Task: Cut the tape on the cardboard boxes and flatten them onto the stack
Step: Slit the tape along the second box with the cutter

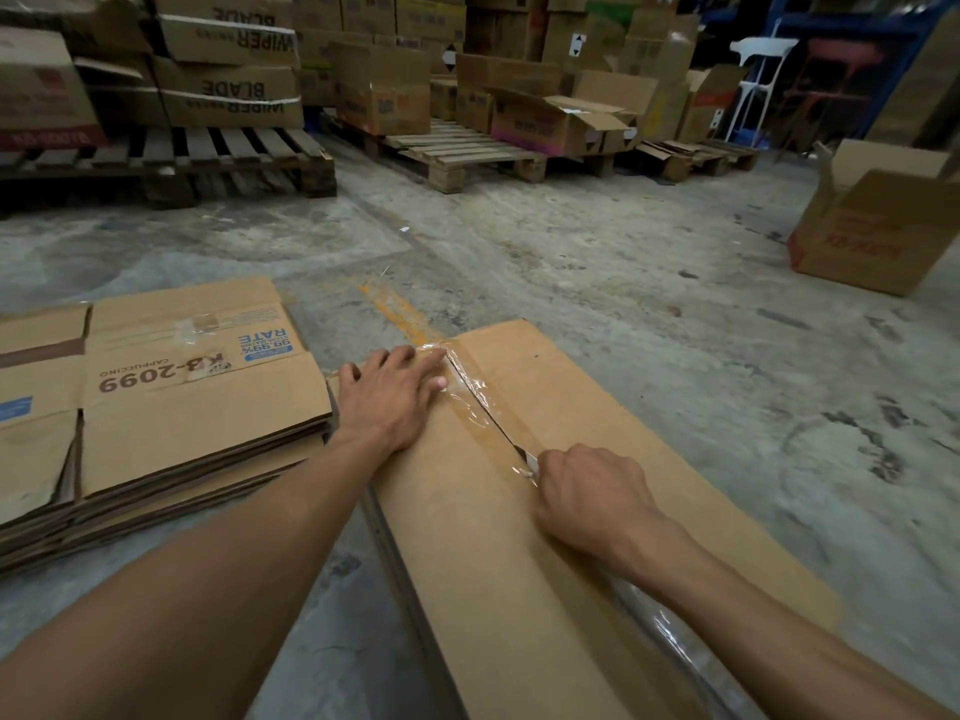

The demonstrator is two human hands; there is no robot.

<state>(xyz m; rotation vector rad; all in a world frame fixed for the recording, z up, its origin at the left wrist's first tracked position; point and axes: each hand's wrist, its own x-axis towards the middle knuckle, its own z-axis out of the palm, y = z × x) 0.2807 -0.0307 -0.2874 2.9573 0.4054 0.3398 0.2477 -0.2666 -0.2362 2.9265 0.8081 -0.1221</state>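
Left hand (pixel 390 402) pressed flat, fingers straight, on box (pixel 561 407). Right hand (pixel 587 491) fisted round knife (pixel 530 462) in tape seam (pixel 467 392). Flattened stack (pixel 171 402) at 9 o'clock.

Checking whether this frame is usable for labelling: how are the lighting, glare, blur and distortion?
Head view: dim, warm light; glare on the clear tape near the left hand; wide-angle bending curves the pallets at the edges; the knife blade in the right hand is readable; the nearest forearms are soft.
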